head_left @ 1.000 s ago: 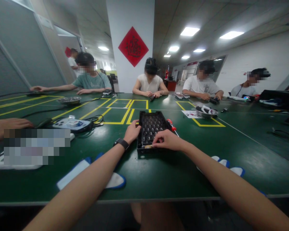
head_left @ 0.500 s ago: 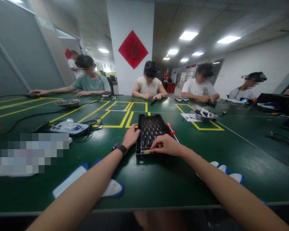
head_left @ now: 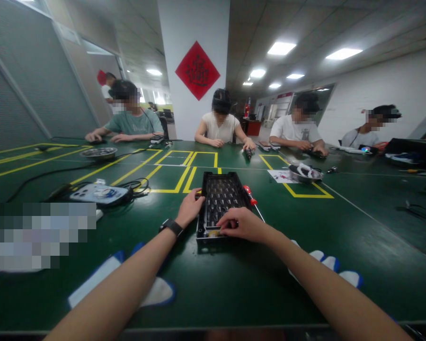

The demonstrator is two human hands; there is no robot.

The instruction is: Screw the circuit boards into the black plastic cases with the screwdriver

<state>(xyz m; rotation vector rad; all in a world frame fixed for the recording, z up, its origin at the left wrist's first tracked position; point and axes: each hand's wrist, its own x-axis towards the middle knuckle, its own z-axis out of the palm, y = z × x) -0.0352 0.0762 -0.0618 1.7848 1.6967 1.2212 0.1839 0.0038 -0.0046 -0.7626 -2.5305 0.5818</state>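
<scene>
A black case [head_left: 204, 240] holding rows of small metal screwdriver bits [head_left: 222, 199] lies on the green table in front of me. My left hand [head_left: 190, 207] grips the case's left wall, thumb on the rim. Over the near end of the case, my right hand [head_left: 243, 223] has its thumb and fingers pinched together. What is in the pinch, if anything, is too small to make out. A yellowish piece [head_left: 213, 233] shows in the near compartment beside those fingertips. Against the case's right side lies a screwdriver with a red handle [head_left: 247, 190].
White-and-blue gloves lie left [head_left: 159, 291] and right [head_left: 350, 278] of me. A phone [head_left: 106, 193] with coiled cables is at left. Metal bowls stand farther left [head_left: 99, 152] and right [head_left: 307, 177]. Yellow tape [head_left: 159, 191] marks the table. Several co-workers sit opposite.
My view has shifted slightly. My hands stay at the case, the right fingertips still at its near end. Opposite, a co-worker's hand has moved a dark tool sideways; another's hand, far left, has drawn inward.
</scene>
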